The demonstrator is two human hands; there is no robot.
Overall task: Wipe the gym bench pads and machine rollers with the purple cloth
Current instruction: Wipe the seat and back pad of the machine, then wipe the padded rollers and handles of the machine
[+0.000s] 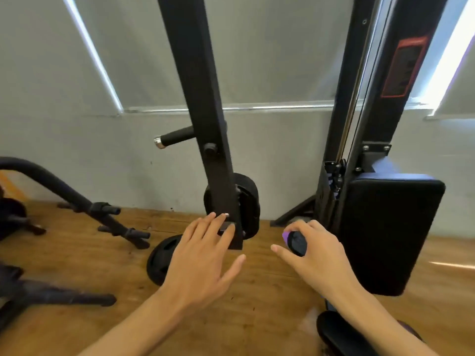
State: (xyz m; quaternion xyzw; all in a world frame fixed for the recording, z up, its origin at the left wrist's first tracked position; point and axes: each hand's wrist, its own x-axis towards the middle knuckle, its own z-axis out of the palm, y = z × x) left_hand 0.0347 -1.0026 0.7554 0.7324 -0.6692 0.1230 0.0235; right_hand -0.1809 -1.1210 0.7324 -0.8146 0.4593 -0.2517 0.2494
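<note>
cloth: purple cloth (285,236) only a small corner visible, poking out at the far-left edge of the right hand's grasp, low centre-right of view
roller: black machine roller (297,243), round end cap facing the camera, cloth tucked against it inside the same grasp
right hand: right hand (314,249) wrapped around the roller with the cloth, fingers curled over the top, thumb stretched out to the left; clamped on roller and cloth together
left hand: left hand (203,255) flat and spread, fingers apart, holding nothing; fingertips touching the lower end of the black upright post (203,111)
post: leans up and to the left through centre of view; short side peg with a silver tip (172,138) sticks out on its left
plates: weight plate (246,205) mounted just behind the post base; second plate (160,260) on the floor, partly hidden under the left hand
pad: black bench pad (390,232) just right of the right hand, fixed to the right-hand machine column (385,80)
near pad: another dark pad (341,335) at bottom edge, under the right forearm
floor: wooden floor (77,265); black tubular frame (77,201) far left
blur: right-side frame motion-blurred, label on column unreadable
</note>
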